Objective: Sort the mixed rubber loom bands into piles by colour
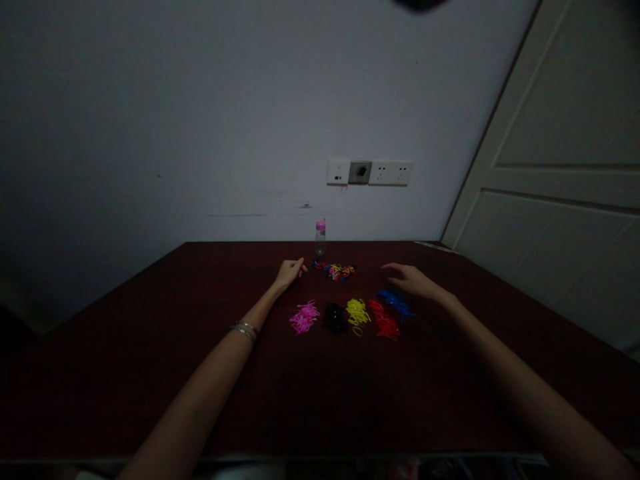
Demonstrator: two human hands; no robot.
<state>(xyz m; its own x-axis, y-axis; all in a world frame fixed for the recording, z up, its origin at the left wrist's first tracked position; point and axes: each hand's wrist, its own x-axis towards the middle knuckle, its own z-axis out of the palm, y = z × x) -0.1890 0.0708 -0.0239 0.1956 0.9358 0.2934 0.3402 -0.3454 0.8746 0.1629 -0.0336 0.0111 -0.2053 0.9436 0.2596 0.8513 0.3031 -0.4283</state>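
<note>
Five single-coloured piles of small bands lie across the dark red-brown desk (310, 387) in front of you. From left to right you have the pink pile (304, 317), the black pile (335, 319), the yellow pile (357, 312), the red pile (385, 321) and the blue pile (397, 304), which sits a little farther from you than the red one and close against it. Beyond them, a mixed heap (341, 271) of many-coloured bands spreads sideways between your hands, nearer the left. Behind it a clear bottle (321, 243) with a pink top stands upright, close to the wall (225, 120).

Your left hand (290, 273) is just beside the left end of the mixed heap, its fingers curled in; you cannot tell from this view whether they hold anything. Bracelets (245, 329) circle that wrist. Your right hand (407, 280) is just beyond the blue pile, with its fingers bent and a moderate gap between them and the thumb. Sockets (391, 174) are set in the wall, and a pale door (565, 167) stands at the right.
</note>
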